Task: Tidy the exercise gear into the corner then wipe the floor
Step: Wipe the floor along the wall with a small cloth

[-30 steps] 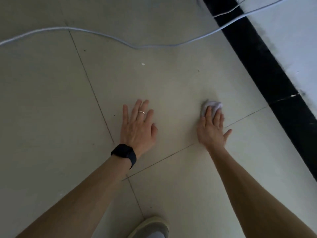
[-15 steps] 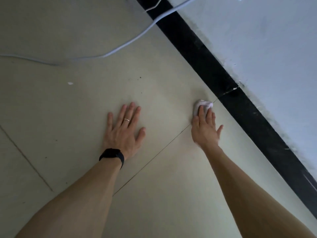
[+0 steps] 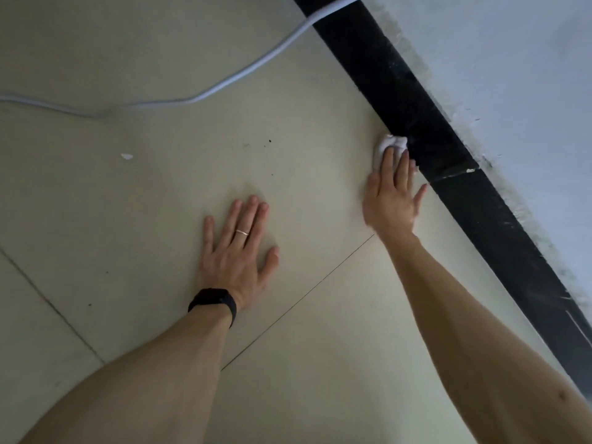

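My right hand presses a small crumpled white cloth onto the beige tiled floor with straight fingers. The cloth lies right against the black skirting board. My left hand rests flat on the floor with fingers spread, about a hand's width left of the right one. A ring and a black wristband are on the left arm. No exercise gear is in view.
A pale cable snakes across the floor at the top, crossing the skirting. A white wall rises beyond the skirting at the right. A small white scrap and dark specks lie on the tile.
My right hand has pushed the cloth forward and right, from open tile to the foot of the skirting. The view has swung toward the wall. My left hand stays planted.
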`<state>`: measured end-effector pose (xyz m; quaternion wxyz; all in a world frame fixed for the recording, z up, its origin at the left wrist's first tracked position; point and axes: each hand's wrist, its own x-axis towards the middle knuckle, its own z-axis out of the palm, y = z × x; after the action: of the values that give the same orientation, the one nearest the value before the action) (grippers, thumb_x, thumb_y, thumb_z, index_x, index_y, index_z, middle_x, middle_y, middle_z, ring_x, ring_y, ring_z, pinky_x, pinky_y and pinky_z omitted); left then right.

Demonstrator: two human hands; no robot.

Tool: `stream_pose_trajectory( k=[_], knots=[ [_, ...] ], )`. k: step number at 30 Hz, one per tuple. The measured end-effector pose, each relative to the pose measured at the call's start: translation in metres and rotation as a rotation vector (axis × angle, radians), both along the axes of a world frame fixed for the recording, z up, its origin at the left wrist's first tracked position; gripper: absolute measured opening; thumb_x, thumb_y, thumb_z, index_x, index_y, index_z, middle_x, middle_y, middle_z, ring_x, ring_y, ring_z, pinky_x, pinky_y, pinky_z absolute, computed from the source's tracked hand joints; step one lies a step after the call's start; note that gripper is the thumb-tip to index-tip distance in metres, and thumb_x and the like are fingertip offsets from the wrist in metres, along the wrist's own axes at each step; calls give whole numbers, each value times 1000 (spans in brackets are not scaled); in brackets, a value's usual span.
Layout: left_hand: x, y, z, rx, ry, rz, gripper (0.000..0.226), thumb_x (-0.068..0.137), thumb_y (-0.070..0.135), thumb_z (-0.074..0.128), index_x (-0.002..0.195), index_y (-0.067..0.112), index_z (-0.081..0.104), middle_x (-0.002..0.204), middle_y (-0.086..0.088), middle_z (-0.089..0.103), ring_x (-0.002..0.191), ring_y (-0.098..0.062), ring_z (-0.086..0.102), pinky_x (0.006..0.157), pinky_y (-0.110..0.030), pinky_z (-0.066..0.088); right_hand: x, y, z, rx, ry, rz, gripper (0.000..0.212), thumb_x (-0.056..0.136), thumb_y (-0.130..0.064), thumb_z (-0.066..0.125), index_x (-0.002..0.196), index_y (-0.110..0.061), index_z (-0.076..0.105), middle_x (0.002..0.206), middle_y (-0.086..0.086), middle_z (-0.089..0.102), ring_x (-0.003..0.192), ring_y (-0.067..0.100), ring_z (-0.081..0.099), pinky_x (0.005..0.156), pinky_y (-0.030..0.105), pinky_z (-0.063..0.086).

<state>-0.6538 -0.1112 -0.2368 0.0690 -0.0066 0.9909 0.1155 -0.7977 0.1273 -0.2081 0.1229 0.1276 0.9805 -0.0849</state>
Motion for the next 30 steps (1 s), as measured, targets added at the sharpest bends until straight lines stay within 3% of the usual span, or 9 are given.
stream_pose_trajectory(
  k=[5,7,14,17,19,21,23,26,30],
  knots=[
    [5,-4,-1,-19,-13,6,76,93,54,29,159,25,6,167,8,0,153,-16,5,122,-54,5,34,-49,-2,-110,-55,464,57,107,-48,10,159,-33,-10,166,-3,-19,152,17,-20,121,54,-11],
    [5,-6,-1,-33,-17,8,76,93,54,29,159,25,5,167,9,-1,153,-16,4,122,-54,4,26,-34,-3,-97,-81,519,57,106,-49,7,157,-36,-15,165,-7,-23,151,14,-22,120,54,-14],
    [5,-4,-2,-36,-65,6,75,94,57,22,159,26,1,167,7,-4,153,-16,0,122,-55,3,111,95,-5,-41,23,-316,55,106,-49,13,158,-39,-3,168,-8,-8,154,14,-9,118,55,-13],
    [2,1,2,-32,-81,12,75,93,57,22,159,27,3,167,7,-3,153,-16,0,122,-54,3,151,104,-1,-81,139,-900,56,107,-39,21,160,-29,8,169,2,-1,155,20,-1,119,64,-1],
    [-1,3,3,-16,-93,24,75,92,57,21,159,27,3,167,8,-4,153,-15,-2,122,-53,0,144,80,2,-129,131,-998,57,107,-36,22,161,-25,7,168,7,-3,155,23,-3,120,63,0],
    [-1,3,4,-10,-88,23,75,92,57,21,159,28,4,167,8,-3,153,-14,-2,122,-53,-1,136,39,2,-159,48,-698,58,107,-40,17,160,-28,-1,167,5,-13,154,23,-14,119,59,-11],
    [1,0,4,-6,-72,27,75,92,56,22,159,28,6,167,8,0,153,-15,0,122,-53,0,140,-10,1,-161,-21,-193,57,106,-46,12,158,-34,-10,165,-1,-22,151,18,-23,116,53,-21],
    [5,-3,2,-33,-80,24,74,92,55,23,159,28,6,167,6,2,153,-16,1,122,-54,4,174,-48,-3,-166,-60,338,55,107,-44,15,159,-37,-2,167,-7,-15,153,14,-16,120,57,-10],
    [6,1,3,-56,-95,-7,73,94,57,16,159,29,0,167,7,-3,153,-16,-2,122,-53,3,217,12,-6,-73,-7,286,55,106,-43,16,159,-37,2,168,-10,-7,153,12,-8,119,64,5]
  ],
)
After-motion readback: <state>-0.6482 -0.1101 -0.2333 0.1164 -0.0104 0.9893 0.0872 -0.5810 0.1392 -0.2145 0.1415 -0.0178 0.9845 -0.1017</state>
